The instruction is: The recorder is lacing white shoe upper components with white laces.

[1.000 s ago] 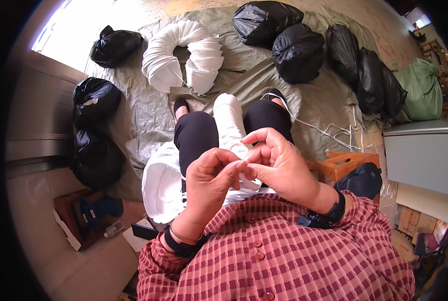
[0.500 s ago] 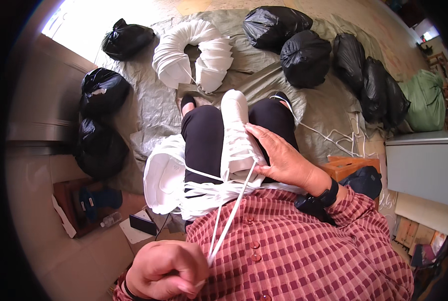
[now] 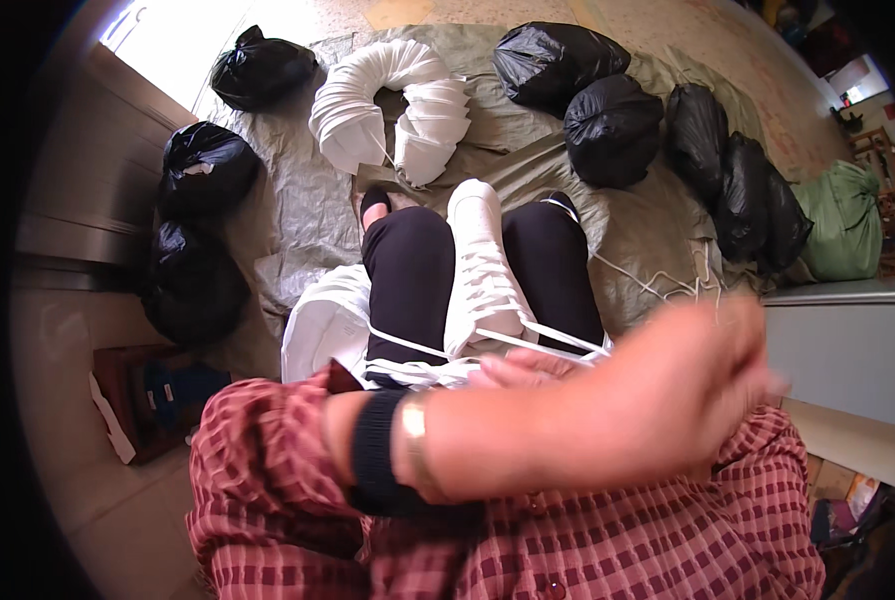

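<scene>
A white lace-up shoe lies between my thighs, toe pointing away, its front laced in a criss-cross. My left forearm crosses in front of my body to the right. At its end my left hand is blurred but looks curled, and white shoelaces run taut from the shoe's collar toward it. Of my right hand only some fingers show, beside the shoe's opening; my left forearm hides the rest. More white shoe pieces lie by my left thigh, with loose laces across my lap.
A ring of nested white shoe pieces lies ahead on a grey-green sheet. Several black plastic bags stand around it, with a green sack at the right. A grey-topped white cabinet is at my right, a brown box at my left.
My left hand has swung from the lower left across my body to the right, and the laces now slant rightward. My right hand has dropped from the shoe's side to near its opening.
</scene>
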`<state>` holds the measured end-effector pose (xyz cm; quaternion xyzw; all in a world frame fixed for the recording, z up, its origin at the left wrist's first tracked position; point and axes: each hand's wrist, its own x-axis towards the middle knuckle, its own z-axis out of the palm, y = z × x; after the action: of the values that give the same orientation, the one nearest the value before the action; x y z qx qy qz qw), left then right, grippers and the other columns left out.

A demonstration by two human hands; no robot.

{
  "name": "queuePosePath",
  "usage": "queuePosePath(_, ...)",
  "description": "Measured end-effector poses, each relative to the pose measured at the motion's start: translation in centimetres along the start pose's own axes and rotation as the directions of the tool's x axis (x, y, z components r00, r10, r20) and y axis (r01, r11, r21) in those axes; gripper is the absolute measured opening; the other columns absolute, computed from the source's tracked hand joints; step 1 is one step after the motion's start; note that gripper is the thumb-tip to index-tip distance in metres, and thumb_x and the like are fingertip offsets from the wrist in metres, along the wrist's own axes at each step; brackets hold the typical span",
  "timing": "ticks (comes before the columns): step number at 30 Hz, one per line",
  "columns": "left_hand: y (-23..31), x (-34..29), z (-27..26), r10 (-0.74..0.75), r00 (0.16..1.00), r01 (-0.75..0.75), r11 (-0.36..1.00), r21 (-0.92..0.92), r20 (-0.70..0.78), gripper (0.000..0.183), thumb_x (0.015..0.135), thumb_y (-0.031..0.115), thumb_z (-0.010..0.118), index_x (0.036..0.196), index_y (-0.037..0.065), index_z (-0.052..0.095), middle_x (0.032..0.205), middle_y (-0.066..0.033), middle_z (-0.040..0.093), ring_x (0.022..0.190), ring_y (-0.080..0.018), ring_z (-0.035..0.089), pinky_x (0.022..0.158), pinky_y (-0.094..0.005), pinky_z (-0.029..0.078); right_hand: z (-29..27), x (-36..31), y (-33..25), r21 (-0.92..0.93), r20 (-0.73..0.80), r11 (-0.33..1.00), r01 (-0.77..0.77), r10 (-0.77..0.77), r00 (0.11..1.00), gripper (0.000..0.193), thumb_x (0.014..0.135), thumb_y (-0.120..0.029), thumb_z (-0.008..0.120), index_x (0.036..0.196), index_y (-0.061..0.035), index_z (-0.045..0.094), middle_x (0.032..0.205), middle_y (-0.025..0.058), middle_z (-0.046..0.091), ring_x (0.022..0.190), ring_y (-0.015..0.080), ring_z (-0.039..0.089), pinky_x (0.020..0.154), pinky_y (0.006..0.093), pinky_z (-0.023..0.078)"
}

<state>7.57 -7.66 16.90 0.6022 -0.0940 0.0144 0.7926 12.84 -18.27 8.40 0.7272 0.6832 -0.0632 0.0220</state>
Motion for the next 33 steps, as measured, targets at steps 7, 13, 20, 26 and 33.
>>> queuePosePath(7,-4.8,-2.8,-13.8,-0.146,0.784,0.232,0.97,0.066,-0.603,0.028,0.102,0.026,0.063,0.088,0.002,0.061,0.064,-0.0039,0.064,0.054,-0.0084,0.058,0.048,-0.0229,0.043,0.8,0.9,0.8,-0.1,-0.135,0.979,0.18,-0.192,0.972,0.01,0.076,-0.012,0.06,0.08,-0.004,0.065,0.083,0.0101,0.06,0.093,0.0269,0.06,0.102,0.041,0.044)
queuePosePath(13,-11.8,-11.5,-10.0,-0.117,0.768,0.408,0.847,0.34,-0.629,0.017,0.103,0.008,0.058,0.088,0.001,0.053,0.061,-0.002,0.056,0.051,-0.0072,0.051,0.048,-0.0259,0.039,2.0,1.7,1.4,0.955,0.134,0.235,-0.183,0.208,0.969,0.022,0.1,-0.014,0.055,0.085,-0.0021,0.066,0.088,0.0072,0.062,0.084,0.0222,0.062,0.079,0.0372,0.053)
queuePosePath(20,-10.5,-11.6,-7.3,0.192,0.961,0.064,0.542,0.838,-0.197,0.018,0.084,0.004,0.075,0.089,0.004,0.057,0.081,-0.0115,0.06,0.063,-0.0297,0.063,0.054,-0.0378,0.05,3.8,1.5,0.8,0.955,0.042,0.271,-0.118,0.272,0.961,0.017,0.101,-0.003,0.055,0.113,0.0025,0.065,0.111,0.0067,0.056,0.101,0.0155,0.062,0.087,0.0282,0.053)
queuePosePath(26,-8.4,-7.9,-5.1,0.369,0.915,-0.295,0.333,0.896,0.164,0.023,0.085,0.02,0.076,0.084,0.005,0.059,0.08,-0.0061,0.056,0.061,-0.0193,0.061,0.05,-0.0318,0.049,4.7,1.8,0.6,0.949,-0.035,0.306,-0.075,0.338,0.94,0.017,0.096,-0.006,0.061,0.109,0.0016,0.068,0.109,0.011,0.061,0.099,0.0226,0.064,0.085,0.0285,0.052)
queuePosePath(33,-8.2,-6.9,-5.7,0.494,0.867,-0.338,0.503,0.796,0.056,0.028,0.081,0.015,0.082,0.091,0.001,0.06,0.08,-0.0083,0.059,0.059,-0.0214,0.061,0.049,-0.0343,0.049,5.3,0.6,1.2,0.929,-0.021,0.347,-0.13,0.401,0.916,0.025,0.087,-0.01,0.065,0.11,-0.0022,0.068,0.118,0.0148,0.066,0.086,0.0308,0.071,0.073,0.0343,0.06)
